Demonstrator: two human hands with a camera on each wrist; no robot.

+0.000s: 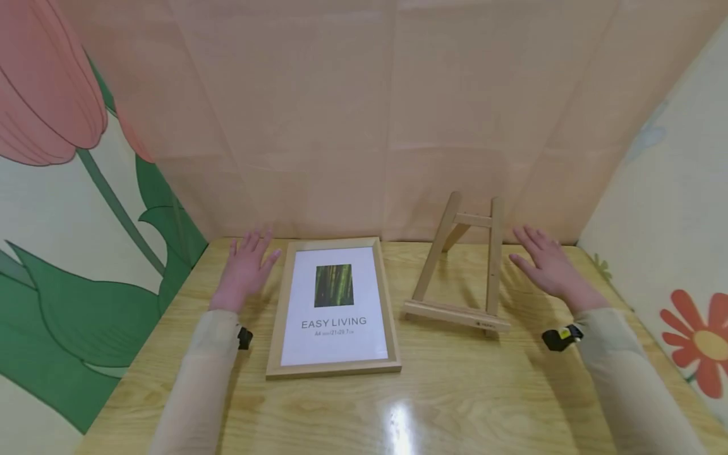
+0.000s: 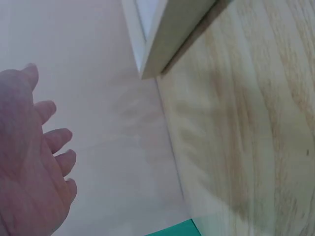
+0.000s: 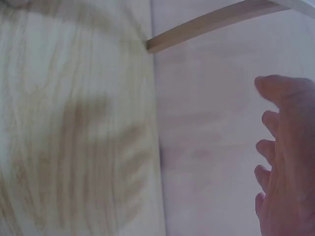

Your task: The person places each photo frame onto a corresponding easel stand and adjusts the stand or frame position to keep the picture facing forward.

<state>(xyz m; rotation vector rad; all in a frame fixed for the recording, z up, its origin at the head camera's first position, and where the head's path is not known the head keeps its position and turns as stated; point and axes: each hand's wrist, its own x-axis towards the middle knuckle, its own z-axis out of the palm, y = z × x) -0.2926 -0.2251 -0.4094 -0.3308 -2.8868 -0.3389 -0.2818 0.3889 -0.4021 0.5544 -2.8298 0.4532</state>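
A wooden picture frame (image 1: 334, 371) lies flat on the table, its white insert printed "EASY LIVING" around a small forest picture. To its left, my left hand (image 1: 243, 272) hovers over the table with fingers extended and nothing in it. A small wooden easel (image 1: 455, 313) stands upright to the right of the frame, its front ledge facing me. My right hand (image 1: 548, 268) is held just right of the easel, fingers spread and holding nothing. In the left wrist view, a corner of the picture frame (image 2: 167, 39) shows beyond the fingers; the right wrist view catches one easel leg (image 3: 206, 27).
The light wood table (image 1: 455, 392) meets a pink cloth backdrop (image 1: 341, 126) at its back edge. Painted panels close both sides, with a tulip and leaves (image 1: 85, 303) on the left and a red flower (image 1: 708, 344) on the right. Each wrist wears a small black camera.
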